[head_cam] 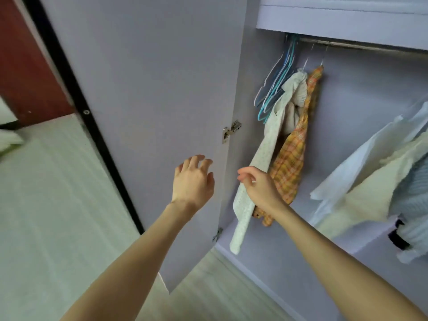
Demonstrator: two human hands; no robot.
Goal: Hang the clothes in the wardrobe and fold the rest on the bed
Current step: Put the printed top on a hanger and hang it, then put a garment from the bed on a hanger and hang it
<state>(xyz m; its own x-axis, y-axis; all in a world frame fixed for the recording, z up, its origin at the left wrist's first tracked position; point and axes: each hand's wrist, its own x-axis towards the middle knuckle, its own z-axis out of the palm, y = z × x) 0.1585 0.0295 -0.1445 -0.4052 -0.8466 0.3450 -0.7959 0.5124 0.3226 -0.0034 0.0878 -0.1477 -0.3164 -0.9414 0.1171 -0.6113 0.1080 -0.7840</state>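
The left hand [193, 179] is up in front of the open wardrobe door [143, 93], fingers spread, holding nothing. The right hand [260, 186] is at a white dotted garment [261, 156]. Next to it hangs an orange checked shirt [293, 154], by empty hangers [275, 84] on the rail [361, 46].

A metal rail [361, 44] under the wardrobe's top shelf [342, 17] carries empty blue and white hangers [276, 82] at left, then a white garment [275, 126] and an orange plaid garment [294, 149].

wardrobe door [148, 89]: lilac | hangers [275, 86]: blue, teal, white | shirt [291, 154]: orange-yellow plaid | garment [261, 158]: white, dotted
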